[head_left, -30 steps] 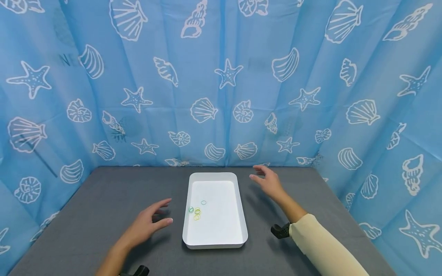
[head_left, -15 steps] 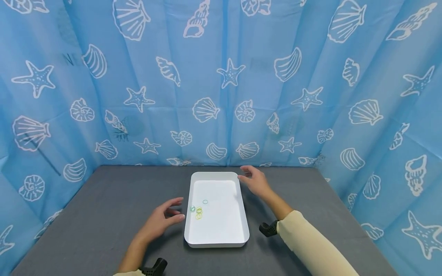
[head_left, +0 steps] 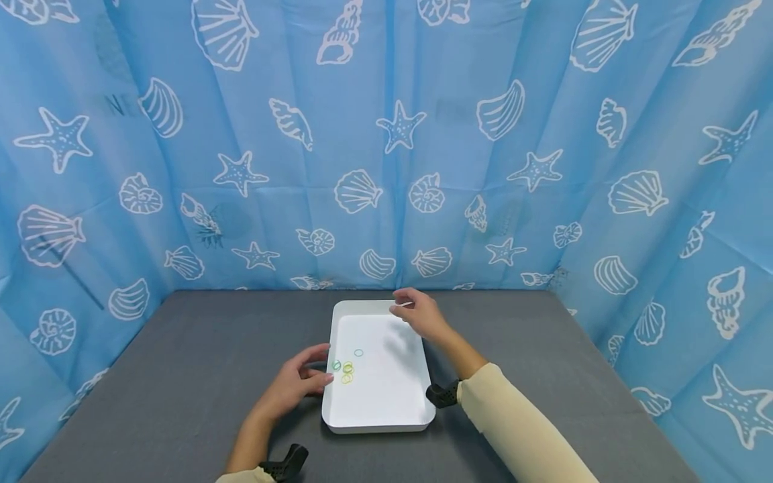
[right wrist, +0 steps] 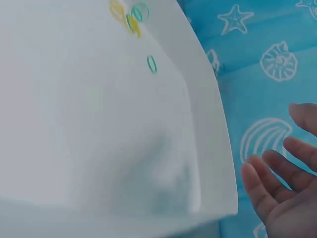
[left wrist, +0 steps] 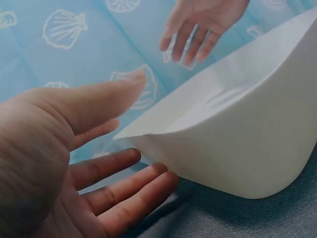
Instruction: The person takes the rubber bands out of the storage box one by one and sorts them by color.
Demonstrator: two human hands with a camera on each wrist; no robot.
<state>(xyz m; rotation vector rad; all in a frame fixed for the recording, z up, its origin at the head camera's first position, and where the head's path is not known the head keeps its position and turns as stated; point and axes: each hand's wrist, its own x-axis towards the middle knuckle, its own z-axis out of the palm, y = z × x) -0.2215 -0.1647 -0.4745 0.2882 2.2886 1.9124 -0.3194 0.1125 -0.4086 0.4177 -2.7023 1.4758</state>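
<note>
A white rectangular tray (head_left: 386, 410) lies on a grey cloth. Small thin rings, like rubber bands, are in its left part: a green ring (head_left: 355, 353) by itself, and yellow rings (head_left: 347, 367) with more green beside the left wall. My left hand (head_left: 296, 377) is at the tray's left side; in the left wrist view its fingers spread by the white wall, the thumb above rim height. Contact with the tray cannot be told. Over the tray's far right corner hovers my right hand (head_left: 425, 316), fingers loosely bent and holding nothing, as the right wrist view also shows.
Grey cloth (head_left: 241, 329) covers the table around the tray. A blue curtain (head_left: 386, 221) with white shell and starfish prints hangs behind and along both sides. Black straps (head_left: 443, 394) sit on both wrists.
Both hands have come in toward the tray: the left moved right to its left wall, the right moved left to above the far right corner. Tray and rings look unmoved.
</note>
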